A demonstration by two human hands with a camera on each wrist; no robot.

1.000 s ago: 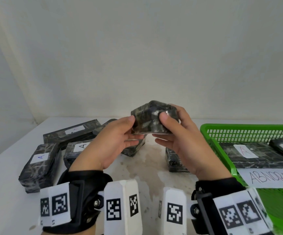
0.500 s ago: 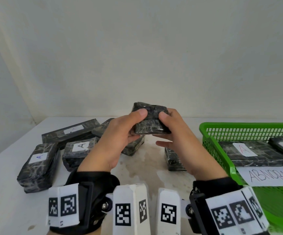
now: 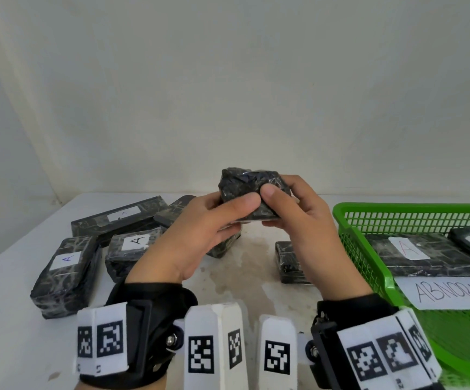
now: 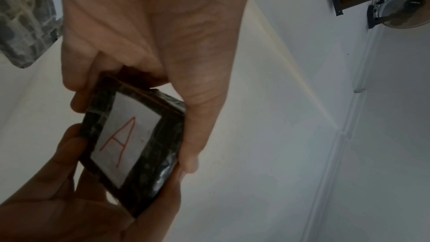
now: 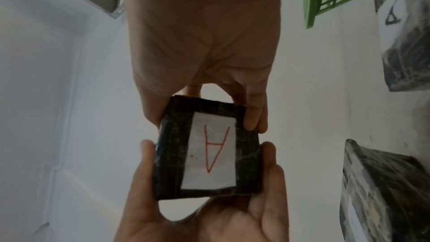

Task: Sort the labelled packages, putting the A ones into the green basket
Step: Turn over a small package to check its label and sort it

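Package [image 3: 249, 192] is held up above the bench [image 3: 8, 291], between two hands, well clear of the others lying there. From the left, the left hand [image 3: 200, 235] is clamped on one end, thumb on top and fingers [image 4: 76, 98] curled beneath; the right hand [image 3: 306, 220] is clamped on the other end likewise. A white label with a red A (seen only from the wrist views) faces downward. The wrap is glossy dark film, creased at the ends, so it is judged slippery and slightly yielding over a stiff, boxy core; the weight appears modest. A hold across the short ends or flat faces is judged best. Further right, the basket [image 3: 349, 240] already contains A packages.
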